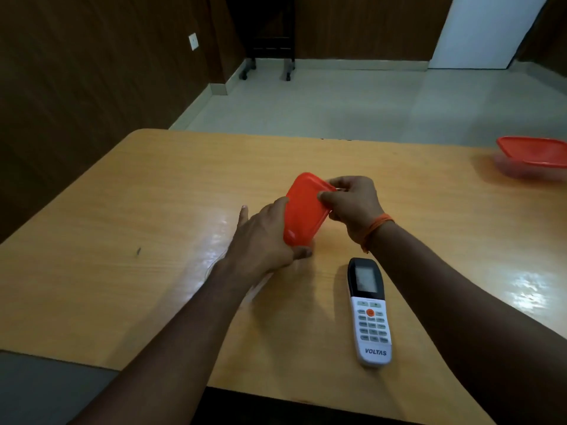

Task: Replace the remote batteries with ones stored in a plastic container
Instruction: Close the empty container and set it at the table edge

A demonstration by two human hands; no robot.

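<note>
Looking down through the head camera, we see both of our hands meeting on a small plastic container with an orange lid (303, 210), held tilted just above the wooden counter (122, 210) near its middle. Our left hand (264, 237) cups the container from the left and below, its fingers (302, 251) clenched around the lower corner, apparently to steady the body. Our right hand (352, 200) pinches the upper right edge of the lid with thumb and fingers (325, 196), which we judge to be a grip for peeling the lid off so the batteries inside can be reached. The container's contents are hidden from us by the lid. Its long axis runs from lower left to upper right, with the lid face turned toward us and to the left.

The remote (369, 311) lies flat on the counter just beside our right forearm, close to the near edge, untouched and face up, so its battery cover must be underneath. Its long axis runs nearly straight away from us, screen end far, the branded end near, leaning slightly left at the top. Keeping it there leaves it within easy reach for the next step.

A second orange-lidded container (534, 156) sits at the far right edge of the counter, well apart from our hands
</note>
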